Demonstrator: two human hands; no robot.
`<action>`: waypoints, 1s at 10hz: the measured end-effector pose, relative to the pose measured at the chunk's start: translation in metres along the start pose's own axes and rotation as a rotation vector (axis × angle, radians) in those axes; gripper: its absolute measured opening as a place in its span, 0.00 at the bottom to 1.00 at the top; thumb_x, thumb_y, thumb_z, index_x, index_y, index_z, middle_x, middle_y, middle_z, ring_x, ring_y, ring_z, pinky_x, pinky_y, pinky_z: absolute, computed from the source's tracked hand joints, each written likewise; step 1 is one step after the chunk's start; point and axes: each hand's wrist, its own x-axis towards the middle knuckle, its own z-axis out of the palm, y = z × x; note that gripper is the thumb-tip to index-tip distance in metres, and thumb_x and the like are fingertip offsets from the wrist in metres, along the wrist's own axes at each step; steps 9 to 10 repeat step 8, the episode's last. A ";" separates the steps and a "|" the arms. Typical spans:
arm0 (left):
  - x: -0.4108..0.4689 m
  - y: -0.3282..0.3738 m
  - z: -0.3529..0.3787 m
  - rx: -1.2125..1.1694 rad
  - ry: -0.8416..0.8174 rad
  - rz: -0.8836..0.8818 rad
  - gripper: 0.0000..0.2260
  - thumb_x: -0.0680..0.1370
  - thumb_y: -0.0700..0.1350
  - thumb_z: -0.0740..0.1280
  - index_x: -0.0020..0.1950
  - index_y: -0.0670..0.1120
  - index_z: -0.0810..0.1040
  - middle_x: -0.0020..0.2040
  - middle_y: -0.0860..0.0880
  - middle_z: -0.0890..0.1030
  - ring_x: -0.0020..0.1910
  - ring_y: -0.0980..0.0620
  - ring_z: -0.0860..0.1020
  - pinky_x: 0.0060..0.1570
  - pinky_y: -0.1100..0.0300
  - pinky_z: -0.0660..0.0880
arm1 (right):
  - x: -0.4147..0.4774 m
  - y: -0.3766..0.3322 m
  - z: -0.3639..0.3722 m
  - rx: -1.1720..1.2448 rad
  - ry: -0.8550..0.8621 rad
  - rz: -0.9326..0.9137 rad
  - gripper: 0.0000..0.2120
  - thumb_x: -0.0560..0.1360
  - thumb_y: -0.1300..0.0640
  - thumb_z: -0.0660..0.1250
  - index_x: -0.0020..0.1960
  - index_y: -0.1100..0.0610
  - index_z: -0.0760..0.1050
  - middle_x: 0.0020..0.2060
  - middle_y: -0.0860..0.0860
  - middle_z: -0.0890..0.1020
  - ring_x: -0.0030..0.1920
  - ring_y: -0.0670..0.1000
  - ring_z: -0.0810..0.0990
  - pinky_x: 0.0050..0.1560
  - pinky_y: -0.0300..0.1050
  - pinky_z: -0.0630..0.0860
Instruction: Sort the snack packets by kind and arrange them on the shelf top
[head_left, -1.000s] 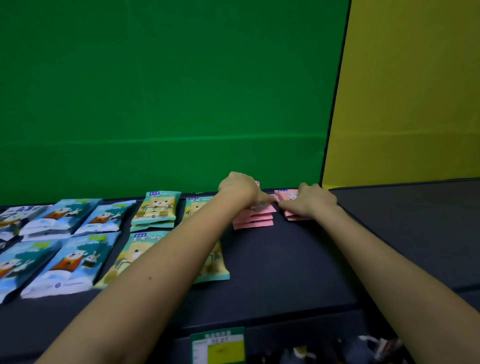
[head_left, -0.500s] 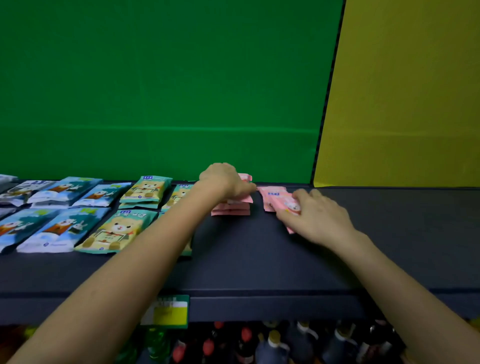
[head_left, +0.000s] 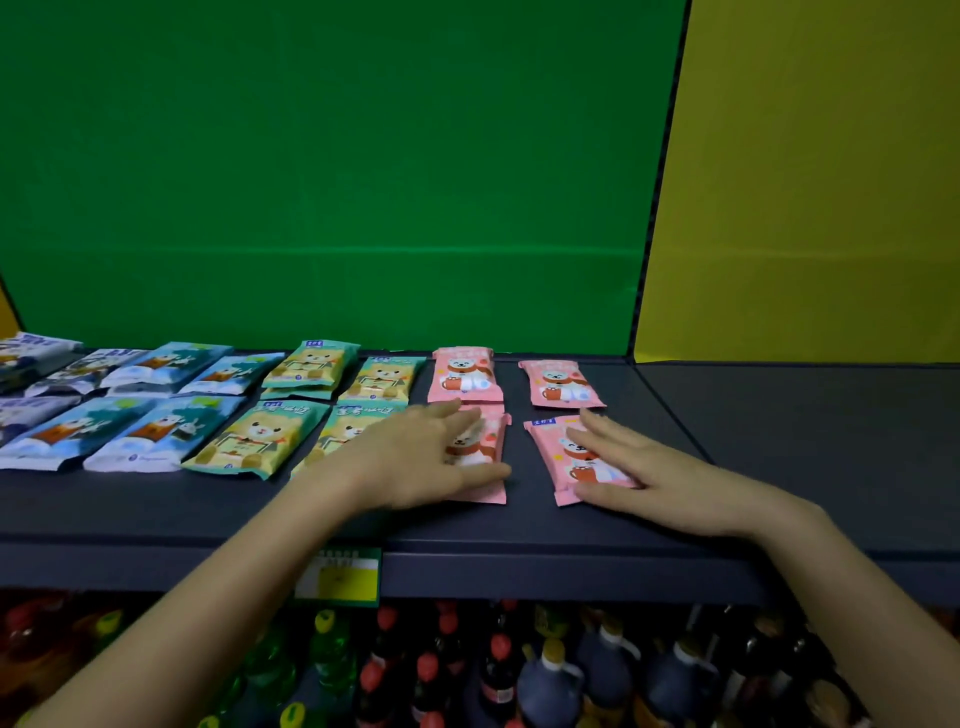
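Observation:
Snack packets lie in rows on the dark shelf top (head_left: 727, 467). Blue packets (head_left: 150, 431) fill the left, teal-and-yellow bear packets (head_left: 260, 436) the middle, pink packets the right. Two pink packets sit at the back, one (head_left: 464, 375) left and one (head_left: 561, 383) right. My left hand (head_left: 421, 462) lies flat, fingers straight, on the front left pink packet (head_left: 488, 447). My right hand (head_left: 649, 467) rests flat on the front right pink packet (head_left: 566, 457).
A green wall panel (head_left: 337, 182) and a yellow panel (head_left: 805, 182) stand behind the shelf. A green-and-yellow price tag (head_left: 337, 577) hangs on the shelf's front edge. Bottles (head_left: 545, 670) crowd the shelf below.
Both hands came forward from the back pink stacks, each bringing a pink packet to the front row. The camera tilted down, showing the bottles below.

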 end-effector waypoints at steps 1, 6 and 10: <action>-0.008 -0.012 0.005 -0.066 -0.106 0.094 0.34 0.74 0.65 0.60 0.76 0.56 0.53 0.78 0.56 0.49 0.76 0.56 0.50 0.75 0.57 0.49 | -0.004 0.007 0.005 0.085 -0.008 -0.038 0.33 0.73 0.36 0.55 0.75 0.38 0.47 0.73 0.32 0.43 0.71 0.31 0.39 0.74 0.39 0.45; 0.000 -0.012 0.013 -0.014 0.034 0.101 0.31 0.74 0.67 0.56 0.74 0.56 0.60 0.76 0.54 0.59 0.75 0.52 0.58 0.72 0.56 0.57 | 0.002 -0.006 0.009 -0.079 0.045 0.036 0.36 0.72 0.32 0.51 0.76 0.42 0.45 0.76 0.38 0.45 0.75 0.38 0.42 0.75 0.43 0.47; -0.011 -0.024 -0.005 -0.174 0.582 0.167 0.21 0.74 0.59 0.57 0.54 0.45 0.79 0.52 0.49 0.82 0.52 0.48 0.78 0.50 0.57 0.71 | 0.002 -0.012 -0.008 -0.181 0.276 -0.019 0.23 0.78 0.42 0.56 0.70 0.48 0.65 0.72 0.46 0.66 0.72 0.46 0.63 0.70 0.45 0.61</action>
